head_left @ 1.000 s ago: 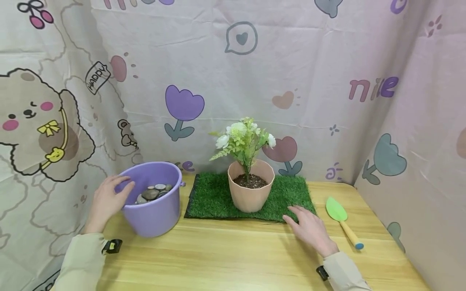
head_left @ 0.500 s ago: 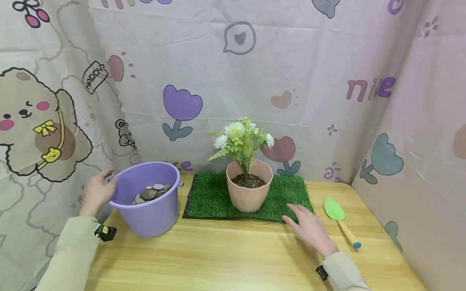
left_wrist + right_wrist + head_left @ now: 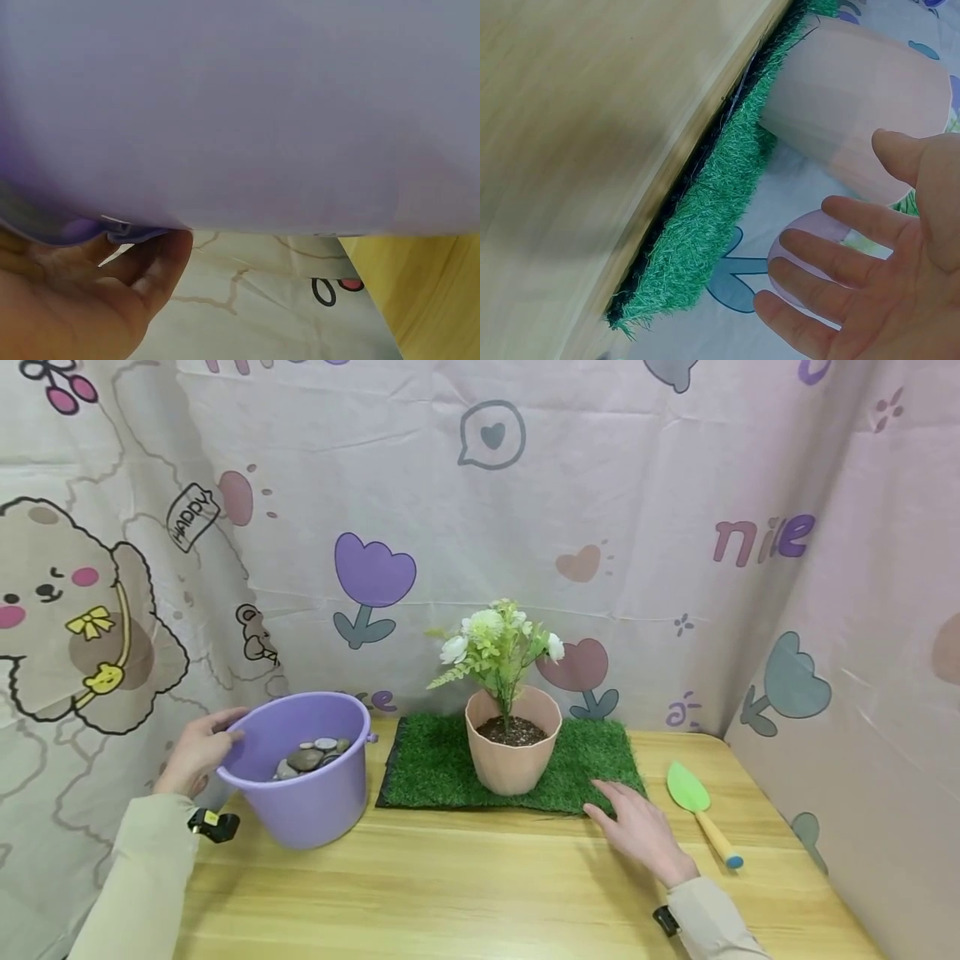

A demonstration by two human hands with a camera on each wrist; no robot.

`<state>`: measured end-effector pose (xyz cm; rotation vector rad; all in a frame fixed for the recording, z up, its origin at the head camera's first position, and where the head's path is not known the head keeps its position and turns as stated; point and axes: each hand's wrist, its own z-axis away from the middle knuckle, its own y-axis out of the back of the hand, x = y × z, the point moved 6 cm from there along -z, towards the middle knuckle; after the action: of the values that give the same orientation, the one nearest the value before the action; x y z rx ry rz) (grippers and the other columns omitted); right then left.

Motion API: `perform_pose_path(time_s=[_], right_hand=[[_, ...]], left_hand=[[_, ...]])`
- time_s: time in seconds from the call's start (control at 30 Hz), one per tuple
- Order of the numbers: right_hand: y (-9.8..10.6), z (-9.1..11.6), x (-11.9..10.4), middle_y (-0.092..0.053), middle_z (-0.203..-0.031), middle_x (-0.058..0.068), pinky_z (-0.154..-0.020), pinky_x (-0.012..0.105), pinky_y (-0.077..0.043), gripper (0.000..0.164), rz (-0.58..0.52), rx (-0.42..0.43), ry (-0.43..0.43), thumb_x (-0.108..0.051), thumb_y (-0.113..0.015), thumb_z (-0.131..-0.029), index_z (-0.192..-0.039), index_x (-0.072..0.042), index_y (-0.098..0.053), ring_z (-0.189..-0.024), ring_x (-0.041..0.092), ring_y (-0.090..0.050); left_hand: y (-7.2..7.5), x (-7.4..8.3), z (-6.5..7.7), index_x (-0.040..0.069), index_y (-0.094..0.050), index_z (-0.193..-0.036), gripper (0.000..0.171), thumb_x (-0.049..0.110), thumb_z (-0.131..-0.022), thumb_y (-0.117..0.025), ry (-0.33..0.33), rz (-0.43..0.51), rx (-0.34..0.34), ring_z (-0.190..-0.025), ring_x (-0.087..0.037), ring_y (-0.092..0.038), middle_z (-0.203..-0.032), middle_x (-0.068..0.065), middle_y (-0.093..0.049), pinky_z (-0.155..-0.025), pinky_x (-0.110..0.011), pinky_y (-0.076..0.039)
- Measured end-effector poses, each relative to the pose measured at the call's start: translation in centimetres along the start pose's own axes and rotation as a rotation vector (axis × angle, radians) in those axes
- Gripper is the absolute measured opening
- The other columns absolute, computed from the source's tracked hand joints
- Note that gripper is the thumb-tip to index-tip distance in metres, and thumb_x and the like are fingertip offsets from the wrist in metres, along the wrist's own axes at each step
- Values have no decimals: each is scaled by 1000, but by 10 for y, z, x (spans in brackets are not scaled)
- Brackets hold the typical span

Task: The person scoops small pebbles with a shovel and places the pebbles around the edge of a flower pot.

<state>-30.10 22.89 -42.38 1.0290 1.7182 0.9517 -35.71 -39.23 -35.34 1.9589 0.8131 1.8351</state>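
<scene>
A purple bucket with several stones inside stands on the left. My left hand is at its left rim. Close up in the left wrist view, thumb and fingers bend round a small purple piece at the bucket's edge; part of the fingers is hidden behind it. Held loosely spread, my right hand is over the front right edge of the green turf mat, with nothing in it. On that mat stands a pale pink flowerpot with dark soil and white artificial flowers.
To the right of the mat lies a toy trowel with a green blade and yellow handle. Patterned cloth hangs behind and at both sides of the wooden table.
My left hand has shifted left from over the bucket's inside to its outer left rim, and its fingers now close there. The right hand has stayed in place.
</scene>
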Motion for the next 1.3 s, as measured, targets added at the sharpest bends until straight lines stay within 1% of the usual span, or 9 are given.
perform_pose_path(time_s=[0.13, 0.3, 0.47, 0.7, 0.83, 1.03, 1.17, 1.23, 1.3], right_hand=[[-1, 1, 0, -56, -139, 19, -98, 65, -40, 55, 4, -7, -7, -45, -55, -97, -142, -14, -53, -127, 43, -52], [-2, 1, 0, -56, -139, 19, -98, 67, -39, 54, 6, -7, -5, -44, -55, -97, -142, -13, -53, -127, 43, -52], [-1, 0, -1, -58, -138, 18, -99, 66, -39, 53, 6, 11, 7, -43, -55, -97, -140, -13, -54, -126, 42, -52], [-1, -1, 0, -58, -136, 19, -98, 66, -39, 51, 2, -1, -5, -42, -56, -97, -137, -10, -57, -125, 43, -53], [-3, -2, 4, -59, -134, 20, -99, 65, -40, 53, -9, -25, -12, -44, -54, -97, -134, -7, -59, -123, 44, -54], [-5, -2, 14, -62, -130, 20, -95, 62, -44, 50, -27, -39, -20, -40, -57, -96, -131, -5, -61, -117, 44, -58], [-7, -2, 20, -61, -131, 20, -93, 63, -45, 50, -34, -66, -38, -40, -57, -96, -132, -5, -61, -117, 44, -58], [-8, -2, 23, -61, -131, 21, -93, 64, -45, 50, -32, -74, -45, -40, -57, -96, -132, -5, -60, -117, 45, -57], [-7, -1, 25, -61, -131, 21, -92, 63, -45, 50, -23, -79, -52, -39, -57, -96, -132, -4, -60, -117, 45, -57]], left_hand=[[-2, 2, 1, -4, -25, -152, 56, 10, -100, -38, -1, 5, -26, -131, -56, -37, -148, -39, -30, -102, -62, -38], [-2, 4, 5, -3, -23, -153, 56, 9, -100, -38, -19, -6, -65, -130, -56, -39, -149, -39, -29, -98, -54, -46], [-3, 9, 10, -3, -23, -153, 57, 8, -100, -38, -42, -13, -93, -130, -55, -40, -150, -37, -29, -99, -54, -45], [-4, 13, 22, -3, -29, -152, 55, 10, -100, -42, -75, -29, -94, -127, -52, -46, -149, -35, -34, -91, -40, -53], [-5, 15, 32, -3, -33, -150, 53, 11, -100, -43, -90, -54, -71, -124, -51, -49, -146, -35, -38, -89, -41, -54], [-11, 20, 43, -3, -40, -147, 50, 9, -99, -46, -107, -53, -15, -123, -47, -50, -143, -34, -44, -82, -30, -53], [-15, 22, 48, -4, -43, -144, 49, 7, -97, -49, -118, -61, 29, -120, -44, -52, -141, -33, -47, -78, -18, -49], [-16, 22, 49, -4, -45, -143, 48, 7, -96, -50, -121, -59, 49, -114, -35, -57, -139, -31, -49, -74, -12, -45], [-18, 23, 50, -3, -47, -142, 48, 7, -96, -51, -121, -43, 63, -106, -19, -60, -137, -30, -52, -74, -10, -44]])
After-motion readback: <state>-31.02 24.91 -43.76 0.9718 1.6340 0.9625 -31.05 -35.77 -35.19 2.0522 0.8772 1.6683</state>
